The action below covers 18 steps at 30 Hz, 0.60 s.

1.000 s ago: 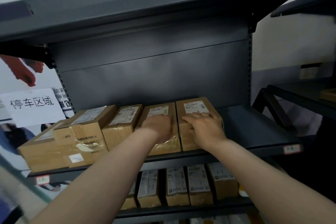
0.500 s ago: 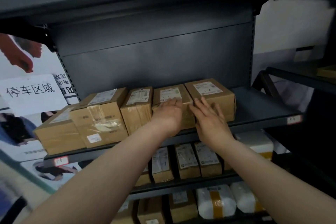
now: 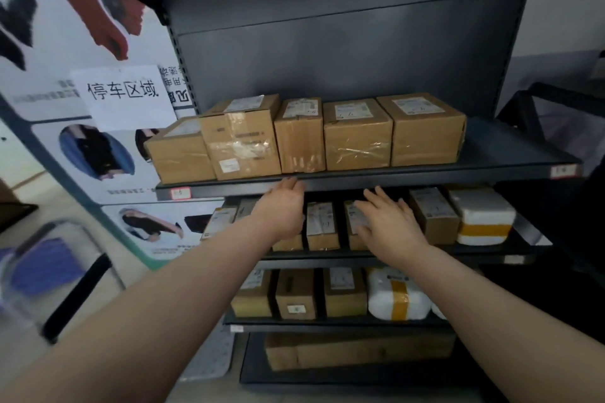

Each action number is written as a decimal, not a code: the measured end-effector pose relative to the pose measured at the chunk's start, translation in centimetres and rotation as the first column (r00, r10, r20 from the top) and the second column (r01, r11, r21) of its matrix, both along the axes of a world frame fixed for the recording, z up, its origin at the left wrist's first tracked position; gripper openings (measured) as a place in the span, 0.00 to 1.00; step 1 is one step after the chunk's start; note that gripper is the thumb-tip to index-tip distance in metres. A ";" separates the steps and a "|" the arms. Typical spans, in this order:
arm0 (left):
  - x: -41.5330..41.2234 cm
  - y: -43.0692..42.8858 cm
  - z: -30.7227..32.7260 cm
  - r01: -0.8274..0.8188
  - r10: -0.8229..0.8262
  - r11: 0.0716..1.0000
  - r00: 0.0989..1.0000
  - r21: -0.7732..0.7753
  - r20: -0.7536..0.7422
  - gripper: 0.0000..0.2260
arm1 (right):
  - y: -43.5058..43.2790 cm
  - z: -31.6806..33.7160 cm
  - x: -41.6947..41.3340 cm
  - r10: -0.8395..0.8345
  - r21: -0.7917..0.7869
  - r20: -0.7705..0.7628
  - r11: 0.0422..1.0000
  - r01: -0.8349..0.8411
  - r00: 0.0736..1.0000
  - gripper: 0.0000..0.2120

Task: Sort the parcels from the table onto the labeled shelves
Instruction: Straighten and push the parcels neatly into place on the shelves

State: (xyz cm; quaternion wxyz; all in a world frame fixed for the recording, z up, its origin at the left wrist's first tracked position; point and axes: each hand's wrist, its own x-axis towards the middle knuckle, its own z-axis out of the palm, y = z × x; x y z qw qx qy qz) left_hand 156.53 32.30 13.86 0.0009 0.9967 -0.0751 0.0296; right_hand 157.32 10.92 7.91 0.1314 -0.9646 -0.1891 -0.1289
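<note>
Several brown cardboard parcels stand in a row on the upper dark shelf point(image 3: 510, 154); the rightmost parcel point(image 3: 425, 131) and its neighbour point(image 3: 357, 137) sit side by side, labels up. My left hand point(image 3: 281, 209) hovers just below that shelf's front edge, fingers loosely curled, holding nothing. My right hand point(image 3: 389, 222) is spread open in front of the second shelf, also holding nothing. Both hands are apart from the parcels.
The second shelf holds small cartons point(image 3: 322, 226) and a white foam parcel with yellow tape point(image 3: 481, 216). The third shelf has more cartons and a white wrapped parcel point(image 3: 397, 294). A paper sign point(image 3: 122, 95) hangs on the left wall. A chair point(image 3: 49, 271) stands at lower left.
Both hands have let go of the two right-hand parcels on the upper shelf and drawn back and down. The view has tilted down, showing the lower shelves.
</note>
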 end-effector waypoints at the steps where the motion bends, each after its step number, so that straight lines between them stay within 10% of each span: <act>1: -1.0 0.7 -0.9 -0.034 0.035 0.999 0.998 0.015 -0.058 0.30 | 0.1 -0.6 -0.6 0.015 -0.017 -0.041 1.000 -0.015 0.999 0.23; 18: -5.1 14.5 -8.3 -0.220 0.226 0.974 0.923 0.057 -0.312 0.26 | 12.1 -5.3 -3.4 0.145 -0.051 -0.238 0.986 -0.161 0.960 0.26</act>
